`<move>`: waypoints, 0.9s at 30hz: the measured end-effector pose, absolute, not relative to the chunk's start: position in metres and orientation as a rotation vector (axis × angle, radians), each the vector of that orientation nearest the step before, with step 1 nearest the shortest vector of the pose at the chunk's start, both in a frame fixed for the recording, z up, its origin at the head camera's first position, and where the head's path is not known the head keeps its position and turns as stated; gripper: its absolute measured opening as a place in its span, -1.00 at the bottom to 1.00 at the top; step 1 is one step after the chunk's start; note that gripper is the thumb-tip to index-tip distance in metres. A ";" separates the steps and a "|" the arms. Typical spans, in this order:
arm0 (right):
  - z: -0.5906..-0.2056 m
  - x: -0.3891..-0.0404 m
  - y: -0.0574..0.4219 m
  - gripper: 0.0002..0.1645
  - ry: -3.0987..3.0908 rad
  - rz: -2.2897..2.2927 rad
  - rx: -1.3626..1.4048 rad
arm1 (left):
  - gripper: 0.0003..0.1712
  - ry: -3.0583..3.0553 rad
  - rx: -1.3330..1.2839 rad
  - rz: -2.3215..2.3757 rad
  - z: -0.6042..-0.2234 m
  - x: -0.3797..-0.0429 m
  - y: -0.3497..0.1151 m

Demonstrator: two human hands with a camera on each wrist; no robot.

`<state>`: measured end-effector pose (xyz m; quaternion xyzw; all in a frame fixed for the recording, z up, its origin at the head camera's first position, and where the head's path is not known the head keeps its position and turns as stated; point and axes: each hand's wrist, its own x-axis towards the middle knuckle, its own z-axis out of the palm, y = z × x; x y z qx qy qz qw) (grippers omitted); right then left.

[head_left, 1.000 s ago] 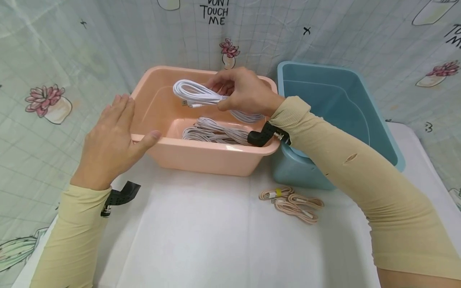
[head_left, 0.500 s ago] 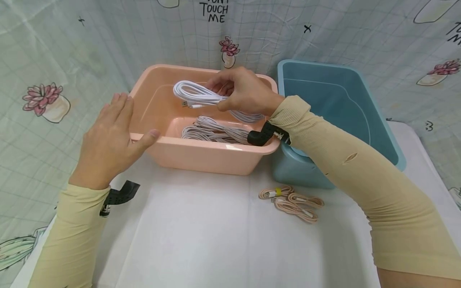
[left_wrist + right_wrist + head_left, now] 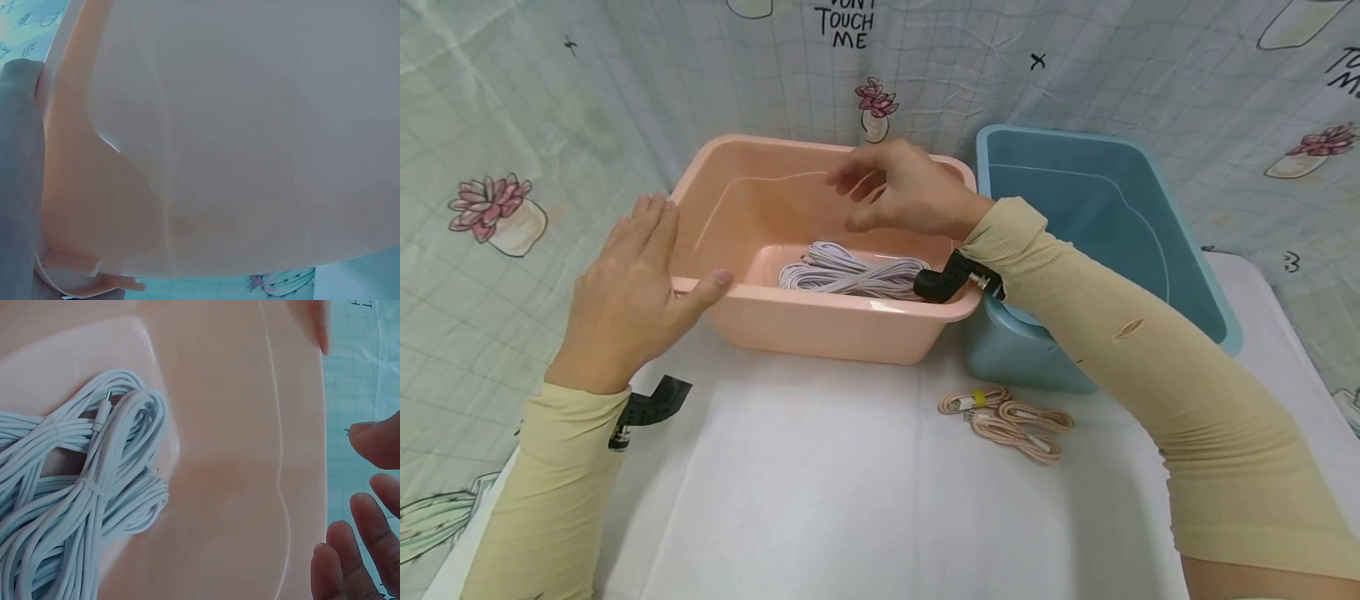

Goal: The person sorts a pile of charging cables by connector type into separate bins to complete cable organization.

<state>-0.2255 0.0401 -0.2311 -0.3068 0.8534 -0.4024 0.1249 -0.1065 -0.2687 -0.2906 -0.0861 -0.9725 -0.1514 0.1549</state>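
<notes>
Several coiled white cables (image 3: 857, 271) lie on the floor of the peach bin (image 3: 820, 329); the right wrist view shows the bundled coils (image 3: 94, 494) up close, with a small plug tip among them. Above them, over the bin, hangs my right hand (image 3: 906, 187), its fingers apart from the thumb and holding nothing. In the right wrist view, the fingers (image 3: 369, 534) are loosely bent. My left hand (image 3: 625, 292) rests on the bin's left rim with straight fingers, the thumb lying over the front corner. Mostly bin wall (image 3: 250, 144) fills the left wrist view.
A blue bin (image 3: 1075, 208) stands right of the peach one, partly behind my right forearm. In front of it on the white tabletop (image 3: 797, 483) lie several beige coiled cables (image 3: 1011, 421), one with a yellow tie. A patterned cloth (image 3: 940, 75) hangs behind.
My right hand has let go of a coiled white cable, which has dropped onto the others in the peach bin. Both hands are otherwise nearly still.
</notes>
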 end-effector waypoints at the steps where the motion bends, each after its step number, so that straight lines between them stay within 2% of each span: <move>1: -0.231 -0.225 0.040 -0.42 2.485 -1.174 -0.893 | 0.15 -2.784 -0.247 -0.432 -0.290 -0.106 -0.268; 16: -0.219 -0.220 0.050 -0.45 2.527 -1.219 -0.865 | 0.15 -2.776 -0.266 -0.431 -0.287 -0.106 -0.263; 27: -0.198 -0.205 0.054 -0.46 2.546 -1.215 -0.967 | 0.13 -2.775 -0.255 -0.431 -0.289 -0.103 -0.267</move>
